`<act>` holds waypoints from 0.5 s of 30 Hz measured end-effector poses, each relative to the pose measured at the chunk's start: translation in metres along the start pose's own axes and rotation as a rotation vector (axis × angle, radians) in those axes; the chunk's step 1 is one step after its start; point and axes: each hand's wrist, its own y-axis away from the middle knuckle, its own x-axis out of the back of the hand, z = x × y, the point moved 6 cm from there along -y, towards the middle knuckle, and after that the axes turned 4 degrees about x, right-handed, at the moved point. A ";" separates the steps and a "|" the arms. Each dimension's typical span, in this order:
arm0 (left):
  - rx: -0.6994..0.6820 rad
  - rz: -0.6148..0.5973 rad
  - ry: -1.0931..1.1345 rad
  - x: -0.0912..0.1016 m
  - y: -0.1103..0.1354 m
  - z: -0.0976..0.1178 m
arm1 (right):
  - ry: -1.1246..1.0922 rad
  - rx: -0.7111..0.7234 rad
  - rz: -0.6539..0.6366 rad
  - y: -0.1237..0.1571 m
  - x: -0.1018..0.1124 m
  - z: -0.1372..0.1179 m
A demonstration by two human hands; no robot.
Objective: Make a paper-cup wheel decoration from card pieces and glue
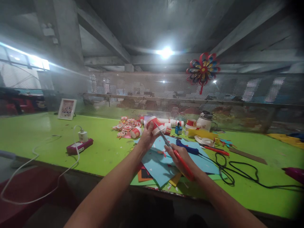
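My left hand [147, 136] is closed around a red and white paper cup [155, 124], tilted above the table. In my right hand [177, 155] is a pair of scissors [182, 164] with red handles, its blades reaching the cup's edge. Whether the blades are parted is too blurred to tell. Below both hands lie light blue paper sheets [156, 167] with small scraps on them. A blue glue gun [187, 147] rests on the paper just beyond my right hand.
Cut cup pieces [128, 125] are heaped left of the hands, beside another paper cup [136, 132]. A purple power strip [79, 146] with a white charger [83, 136] sits further left. The black cord [244, 174] loops across the right side. A red-handled tool [216, 150] lies near a brown strip [248, 155].
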 end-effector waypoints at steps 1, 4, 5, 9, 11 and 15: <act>0.002 -0.002 0.000 0.000 0.000 0.000 | -0.001 0.003 0.002 0.000 0.000 0.001; 0.020 -0.011 -0.006 0.001 -0.001 0.000 | 0.001 0.013 0.023 -0.001 0.000 0.003; 0.026 -0.010 -0.007 0.002 -0.001 0.000 | 0.000 0.016 0.025 -0.001 -0.001 0.004; 0.044 0.012 -0.005 0.006 -0.002 0.000 | -0.025 -0.003 -0.002 -0.001 -0.003 0.005; 0.050 0.009 -0.010 0.006 -0.002 0.000 | -0.026 -0.008 -0.007 -0.001 -0.003 0.005; 0.051 -0.009 -0.016 0.003 -0.001 0.000 | -0.022 -0.011 -0.002 -0.001 -0.002 0.004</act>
